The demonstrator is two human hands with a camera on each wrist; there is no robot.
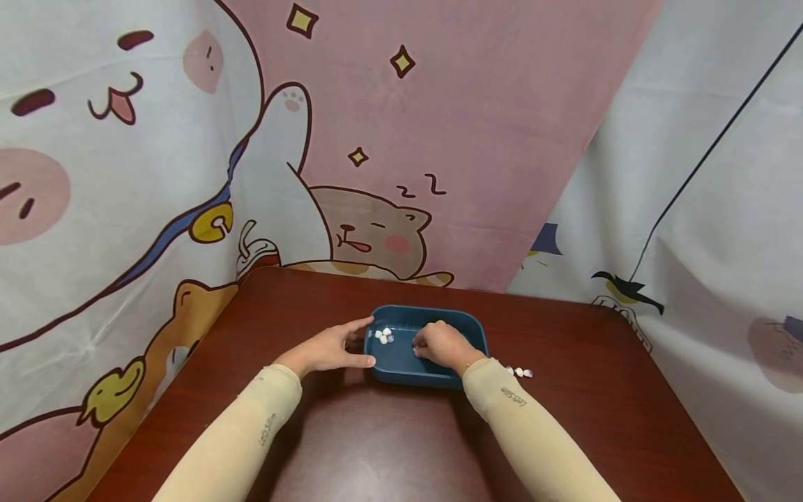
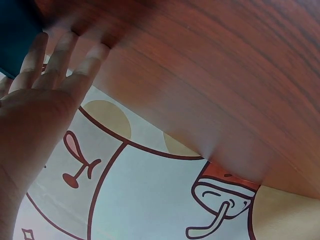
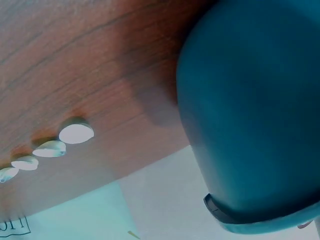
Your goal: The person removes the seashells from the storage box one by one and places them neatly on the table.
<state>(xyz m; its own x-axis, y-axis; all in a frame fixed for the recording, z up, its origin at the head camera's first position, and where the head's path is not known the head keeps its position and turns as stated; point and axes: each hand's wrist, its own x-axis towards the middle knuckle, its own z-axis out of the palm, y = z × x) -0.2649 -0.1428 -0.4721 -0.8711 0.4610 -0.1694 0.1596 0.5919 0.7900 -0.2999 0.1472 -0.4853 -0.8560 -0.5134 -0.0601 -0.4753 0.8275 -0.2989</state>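
Observation:
A blue rectangular tray (image 1: pixel 401 378) sits on the table in the head view. My left hand (image 1: pixel 329 348) touches its left end, thumb and fingers spread apart. In the left wrist view the left hand's fingers (image 2: pixel 65 60) look fairly straight beside the tray's blue side (image 2: pixel 15 40). Reaching over the tray's right part, my right hand (image 1: pixel 442 345) pinches a small white shell (image 1: pixel 415 350) close to the tray floor; the fingers mostly cover it. Several small white and purplish shells (image 1: pixel 384 336) lie clustered in the tray's left part.
More small shells (image 1: pixel 519 373) lie in a row on the table, right of the tray; several show in the right wrist view (image 3: pixel 50 148). The dark red wooden table (image 1: pixel 351 446) meets a printed cartoon cloth (image 1: pixel 477 139) behind and at the sides.

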